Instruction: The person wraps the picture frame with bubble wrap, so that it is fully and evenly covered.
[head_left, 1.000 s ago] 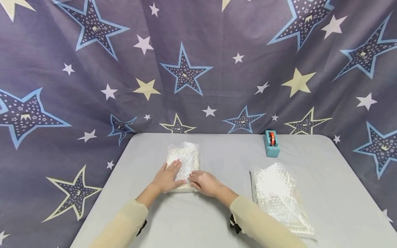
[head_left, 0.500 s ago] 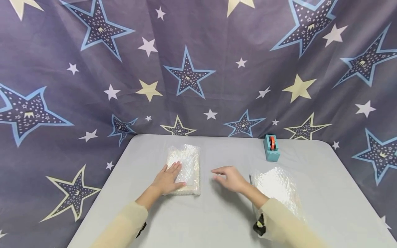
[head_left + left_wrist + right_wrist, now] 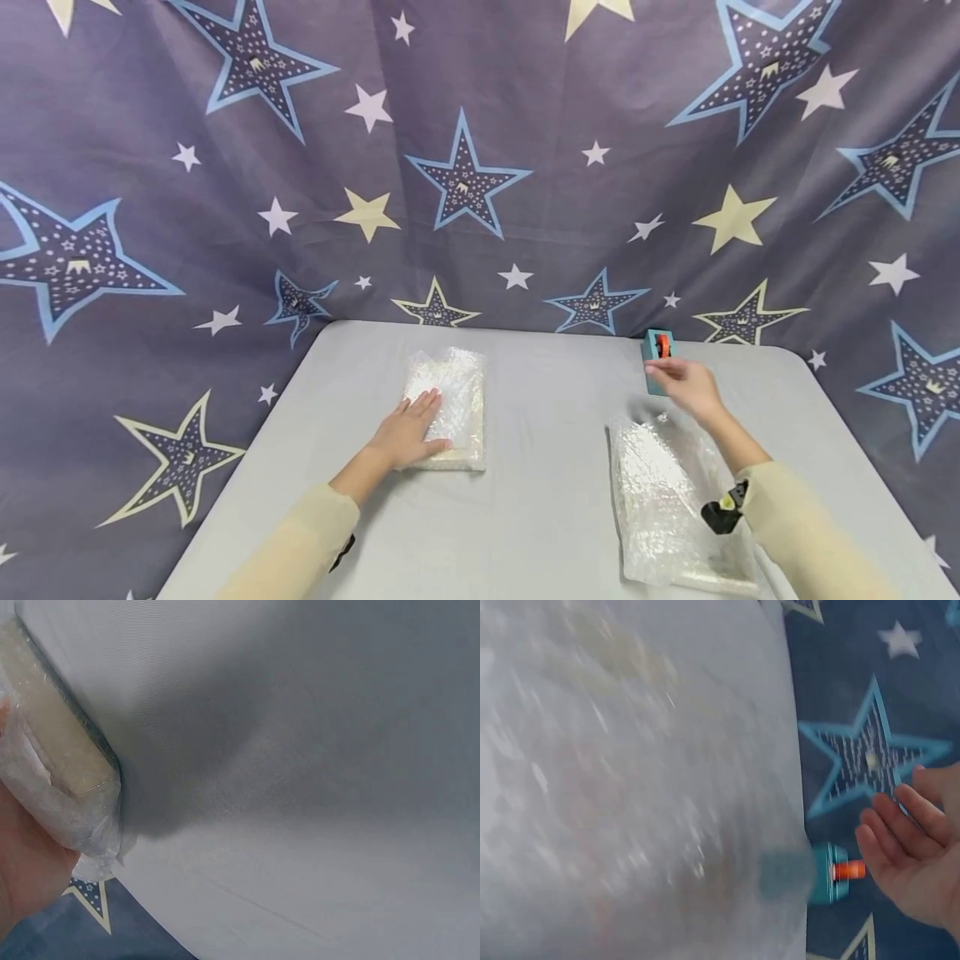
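Note:
My left hand (image 3: 401, 433) rests spread on a bubble-wrapped flat package (image 3: 465, 417) at the left middle of the table. In the left wrist view, one thick edge of this package (image 3: 64, 712) shows beside the palm. Over at the back right, my right hand (image 3: 692, 387) is raised near a teal tape dispenser (image 3: 650, 343) with an orange-red roll, and overlaps it in the head view. Its fingers are loosely bent and hold nothing; the right wrist view shows the bare palm beside the dispenser (image 3: 823, 877).
A second, larger bubble-wrapped package (image 3: 652, 508) lies at the right, below my right forearm. It fills much of the right wrist view, blurred. The pale table (image 3: 547, 467) ends at a purple star-patterned cloth (image 3: 547, 208) hanging behind it.
My right hand has left the left package's edge and moved right and away, over the second package to the tape dispenser. The left hand has stayed on its package.

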Available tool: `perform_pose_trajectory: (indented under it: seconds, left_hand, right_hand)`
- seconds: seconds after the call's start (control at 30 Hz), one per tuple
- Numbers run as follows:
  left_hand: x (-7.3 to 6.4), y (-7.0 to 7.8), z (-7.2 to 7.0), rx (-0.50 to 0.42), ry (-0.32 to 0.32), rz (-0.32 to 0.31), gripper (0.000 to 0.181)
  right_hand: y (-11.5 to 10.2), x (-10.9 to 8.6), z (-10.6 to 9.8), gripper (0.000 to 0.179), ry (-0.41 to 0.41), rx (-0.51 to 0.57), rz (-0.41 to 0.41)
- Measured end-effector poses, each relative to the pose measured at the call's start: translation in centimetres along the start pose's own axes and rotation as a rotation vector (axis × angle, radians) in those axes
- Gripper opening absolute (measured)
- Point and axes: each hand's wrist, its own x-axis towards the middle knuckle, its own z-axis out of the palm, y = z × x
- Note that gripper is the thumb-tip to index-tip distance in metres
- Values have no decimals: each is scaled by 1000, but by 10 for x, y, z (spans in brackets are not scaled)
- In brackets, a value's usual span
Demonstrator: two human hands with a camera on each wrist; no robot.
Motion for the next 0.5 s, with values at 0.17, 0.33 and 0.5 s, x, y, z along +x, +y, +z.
perform_pose_trajectory:
  seconds: [0.17, 0.33, 0.5]
  left_hand:
    - [-1, 0, -2, -7, 6, 7, 84]
    - [-2, 0, -5, -12, -7, 7, 83]
    - [-4, 0, -5, -8, -13, 1, 84]
  right_hand:
    - [20, 11, -22, 43, 56, -42, 150]
    - [37, 20, -25, 45, 8, -131, 196]
    - [47, 29, -17, 43, -97, -230, 143]
